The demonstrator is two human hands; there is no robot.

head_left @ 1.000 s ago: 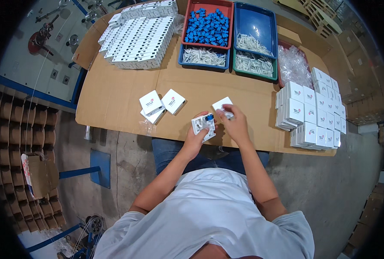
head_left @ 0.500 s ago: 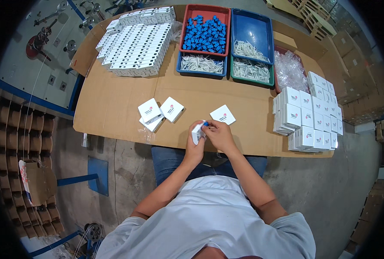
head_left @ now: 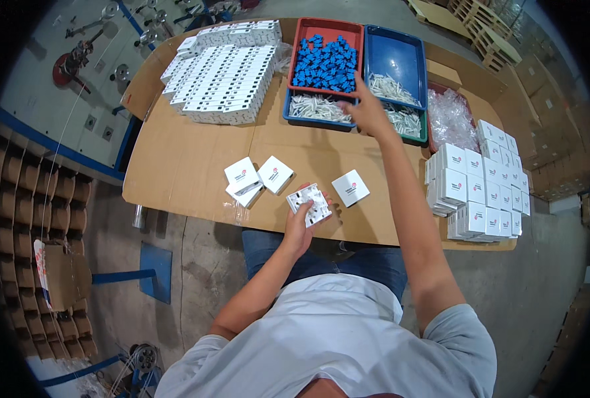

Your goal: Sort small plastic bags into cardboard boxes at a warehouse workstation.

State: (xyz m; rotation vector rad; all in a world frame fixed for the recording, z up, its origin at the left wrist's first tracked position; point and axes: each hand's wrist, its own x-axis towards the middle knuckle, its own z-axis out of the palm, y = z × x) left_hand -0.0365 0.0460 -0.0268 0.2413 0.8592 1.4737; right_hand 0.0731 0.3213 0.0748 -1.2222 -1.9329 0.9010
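My left hand (head_left: 299, 225) holds a white square plate (head_left: 310, 204) with its ribbed back up, low over the front edge of the cardboard-covered table (head_left: 189, 159). My right hand (head_left: 364, 109) is stretched far forward, fingers curled over the near edge of the blue tray of small white parts (head_left: 318, 106). Whether it grips a part is hidden. Behind that tray is a red tray of blue pieces (head_left: 326, 60). A small white box (head_left: 350, 188) lies just right of the plate.
Three small white boxes (head_left: 255, 179) lie left of the plate. A big block of white plates (head_left: 225, 73) fills the far left. Another blue tray (head_left: 395, 66), a bag of clear parts (head_left: 451, 116) and stacked white boxes (head_left: 477, 189) stand to the right.
My right hand left the plate and reached forward to the trays. The left hand stayed near the front edge, still holding the plate.
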